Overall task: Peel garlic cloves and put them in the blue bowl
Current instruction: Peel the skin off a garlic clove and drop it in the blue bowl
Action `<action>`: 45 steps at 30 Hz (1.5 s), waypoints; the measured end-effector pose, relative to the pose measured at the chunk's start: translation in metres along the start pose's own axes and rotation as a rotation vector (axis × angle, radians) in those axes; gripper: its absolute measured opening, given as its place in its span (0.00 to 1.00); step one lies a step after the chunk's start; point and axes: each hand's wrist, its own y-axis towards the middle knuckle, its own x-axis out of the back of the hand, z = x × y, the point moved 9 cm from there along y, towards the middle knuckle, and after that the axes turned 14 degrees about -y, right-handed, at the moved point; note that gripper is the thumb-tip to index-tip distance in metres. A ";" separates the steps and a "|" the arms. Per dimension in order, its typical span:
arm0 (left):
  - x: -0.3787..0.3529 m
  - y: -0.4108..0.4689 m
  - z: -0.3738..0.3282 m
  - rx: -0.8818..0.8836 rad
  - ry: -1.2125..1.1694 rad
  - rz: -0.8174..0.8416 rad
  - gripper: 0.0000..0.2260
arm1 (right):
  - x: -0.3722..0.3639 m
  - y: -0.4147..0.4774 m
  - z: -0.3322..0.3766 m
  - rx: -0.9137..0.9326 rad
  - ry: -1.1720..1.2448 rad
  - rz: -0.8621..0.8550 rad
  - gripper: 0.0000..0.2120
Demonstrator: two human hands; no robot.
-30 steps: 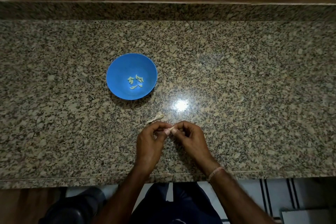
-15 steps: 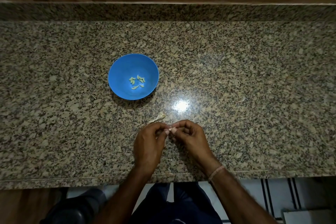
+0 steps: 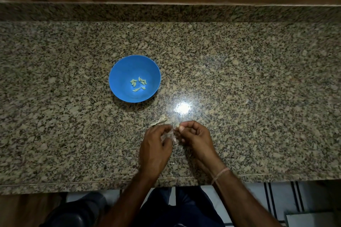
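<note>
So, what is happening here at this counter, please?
A person is peeling garlic at a speckled granite countertop. The right hand pinches a small pale garlic clove in its fingers. The left hand is beside it, blurred, so its grip is unclear. A scrap of dry papery peel lies just beyond the hands. The round blue plastic bowl, further back on the left, holds several peeled cloves.

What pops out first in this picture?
The bright blue bowl on the speckled counter, left of middle, with a few pale peeled cloves inside. Then, near the front edge, the right hand pinches a small clove, with the blurred left hand beside it.
</note>
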 end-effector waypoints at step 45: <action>0.012 -0.022 -0.011 -0.303 0.161 -0.073 0.19 | 0.044 -0.015 0.021 0.256 -0.536 -0.199 0.09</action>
